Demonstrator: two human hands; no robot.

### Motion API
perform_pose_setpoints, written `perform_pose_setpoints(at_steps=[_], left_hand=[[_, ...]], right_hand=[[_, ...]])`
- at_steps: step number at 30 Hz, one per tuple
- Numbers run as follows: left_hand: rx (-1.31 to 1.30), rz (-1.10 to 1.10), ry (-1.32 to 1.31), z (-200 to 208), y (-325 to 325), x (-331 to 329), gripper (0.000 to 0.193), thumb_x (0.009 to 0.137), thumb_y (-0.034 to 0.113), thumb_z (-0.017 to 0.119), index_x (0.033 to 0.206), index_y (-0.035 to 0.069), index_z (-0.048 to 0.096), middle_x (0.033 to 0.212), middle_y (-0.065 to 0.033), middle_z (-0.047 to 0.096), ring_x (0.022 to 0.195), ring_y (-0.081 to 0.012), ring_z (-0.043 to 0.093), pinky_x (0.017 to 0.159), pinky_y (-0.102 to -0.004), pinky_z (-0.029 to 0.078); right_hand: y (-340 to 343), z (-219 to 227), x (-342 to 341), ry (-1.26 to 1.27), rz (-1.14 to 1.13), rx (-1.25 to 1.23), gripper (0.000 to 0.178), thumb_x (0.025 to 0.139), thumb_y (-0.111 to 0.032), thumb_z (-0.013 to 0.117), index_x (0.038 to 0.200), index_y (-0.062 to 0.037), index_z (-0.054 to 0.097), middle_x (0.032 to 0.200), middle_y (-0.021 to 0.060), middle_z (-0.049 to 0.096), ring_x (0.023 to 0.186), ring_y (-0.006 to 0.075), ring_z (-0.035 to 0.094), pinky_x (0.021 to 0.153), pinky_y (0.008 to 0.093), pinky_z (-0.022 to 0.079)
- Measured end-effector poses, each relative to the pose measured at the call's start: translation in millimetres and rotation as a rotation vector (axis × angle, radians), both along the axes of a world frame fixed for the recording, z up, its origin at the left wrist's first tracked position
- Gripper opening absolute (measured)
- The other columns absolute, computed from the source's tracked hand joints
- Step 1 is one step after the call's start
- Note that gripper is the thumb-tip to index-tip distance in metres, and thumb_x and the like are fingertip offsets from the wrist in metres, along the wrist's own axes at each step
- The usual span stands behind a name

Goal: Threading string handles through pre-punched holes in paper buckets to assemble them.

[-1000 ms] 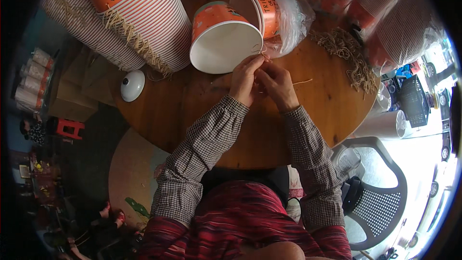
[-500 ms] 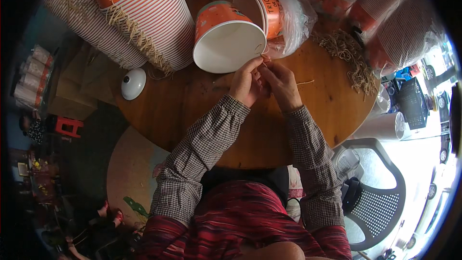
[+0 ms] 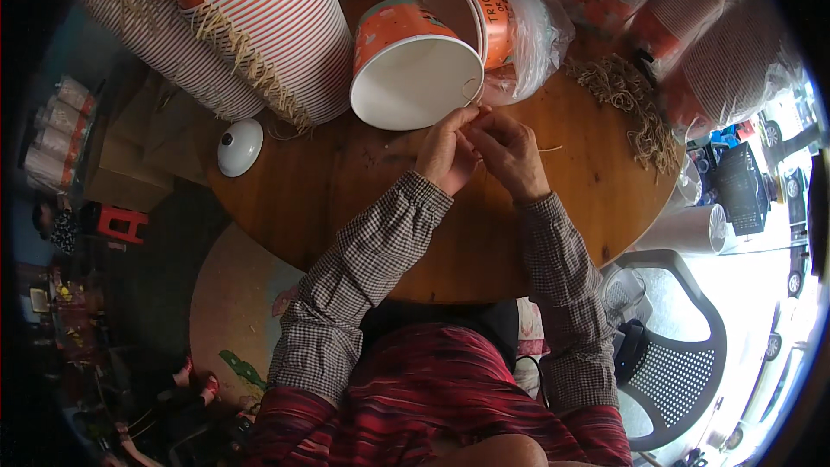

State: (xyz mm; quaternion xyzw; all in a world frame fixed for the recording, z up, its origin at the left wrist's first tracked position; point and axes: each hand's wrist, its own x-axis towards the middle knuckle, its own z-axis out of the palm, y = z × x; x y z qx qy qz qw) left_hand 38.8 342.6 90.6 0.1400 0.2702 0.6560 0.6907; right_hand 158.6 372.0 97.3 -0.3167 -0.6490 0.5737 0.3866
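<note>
An orange paper bucket (image 3: 406,82) with a white inside lies tipped on the round wooden table, its mouth facing me. A thin beige string (image 3: 472,89) loops through its rim at the right. Both my hands meet just below that spot. My left hand (image 3: 446,149) pinches the string close to the rim. Beside it, my right hand (image 3: 510,149) grips the string too, thumb and forefinger pressed together, and a loose end sticks out to its right. The exact crossing of the string between my fingertips is hidden.
Tall stacks of buckets (image 3: 268,43) with string along their sides stand at left. A white pot lid (image 3: 240,149) lies near them. Behind are bagged buckets (image 3: 519,35); a tangle of strings (image 3: 635,108) lies right. A grey chair (image 3: 683,355) stands beside the table (image 3: 588,199).
My fingertips have shifted slightly right and down from the rim, and the string loop at the rim shows more plainly. The bucket has shifted slightly right.
</note>
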Motion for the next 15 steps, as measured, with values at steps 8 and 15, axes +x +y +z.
perform_pose_setpoints(at_steps=[8,15], left_hand=[[-0.048,0.082,-0.072,2,-1,8,0.016,0.088,0.017,0.061,0.099,0.006,0.059,0.095,-0.0032,0.061,0.087,-0.0135,0.057,0.075,-0.0271,0.045],[-0.088,0.061,-0.038,-5,2,-7,0.014,0.088,0.015,0.061,0.097,0.005,0.059,0.089,-0.0033,0.06,0.086,-0.016,0.059,0.082,-0.0293,0.049]], right_hand=[[4,9,20,-0.119,0.101,0.049,0.01,0.085,-0.007,0.063,0.09,0.0011,0.062,0.078,0.0011,0.063,0.073,0.007,0.056,0.068,0.0236,0.046],[-6,20,23,-0.219,0.426,-0.031,0.009,0.084,-0.008,0.062,0.089,-0.0001,0.064,0.078,0.0013,0.063,0.077,0.0078,0.056,0.071,0.0248,0.047]])
